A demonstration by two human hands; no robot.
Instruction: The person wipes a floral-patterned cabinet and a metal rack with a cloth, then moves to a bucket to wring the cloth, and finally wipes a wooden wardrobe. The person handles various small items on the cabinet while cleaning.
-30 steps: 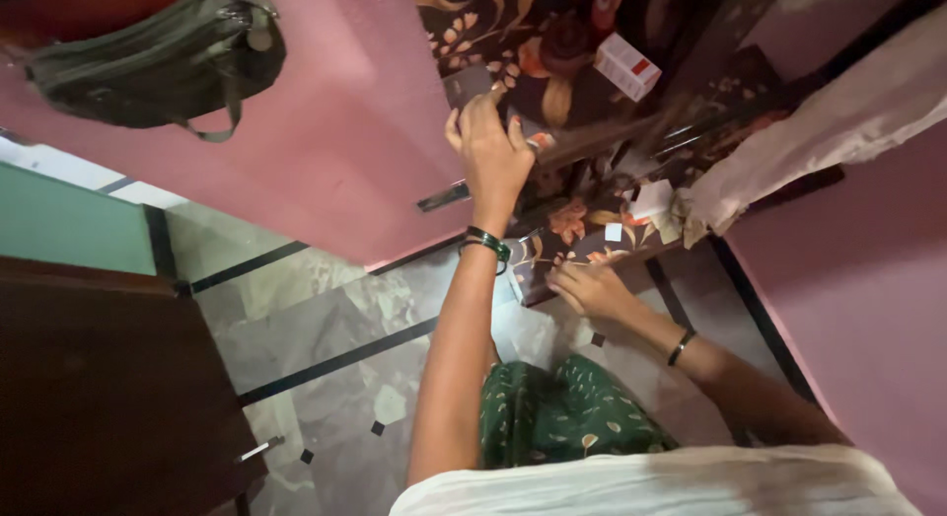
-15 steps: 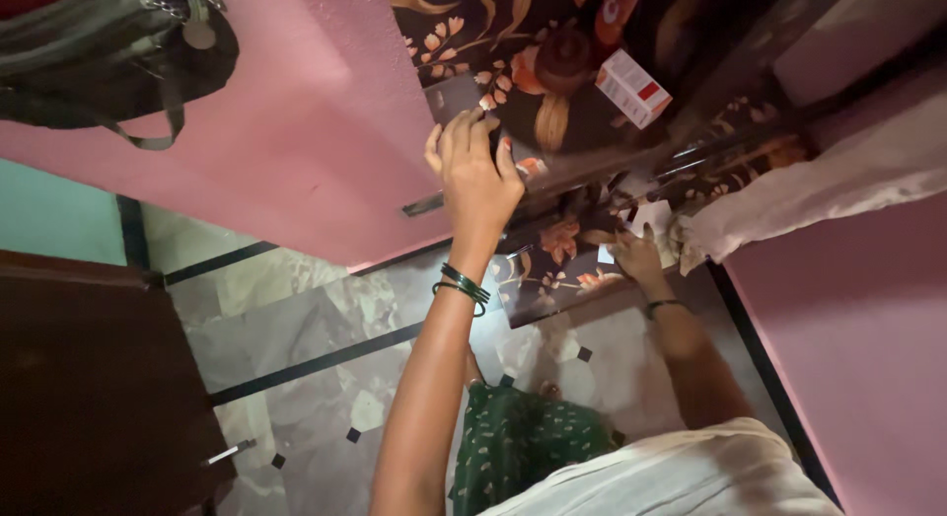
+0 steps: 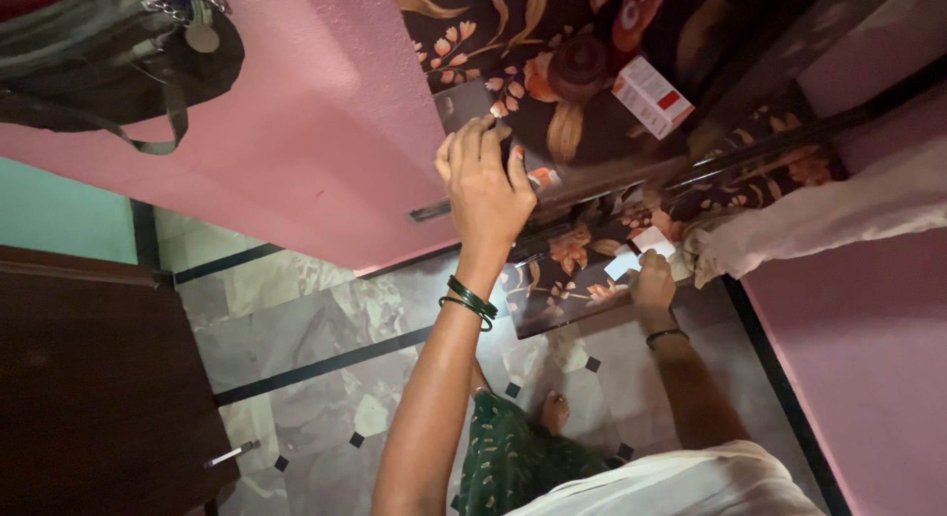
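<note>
From the head view I see pink walls [image 3: 316, 151] and a marble floor [image 3: 316, 348] around floral-lined shelves [image 3: 552, 279]. My left hand [image 3: 485, 185] seems to grip a dark flat item [image 3: 464, 107], fingers curled. My right hand [image 3: 653, 284] pinches white slips [image 3: 646, 248]. A red-and-white box [image 3: 651, 97] sits above.

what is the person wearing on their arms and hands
Both arms are bare from elbow to hand. The left hand has thin dark green bangles at the wrist. The right hand has one thin dark bangle. No rings or gloves are visible.
</note>
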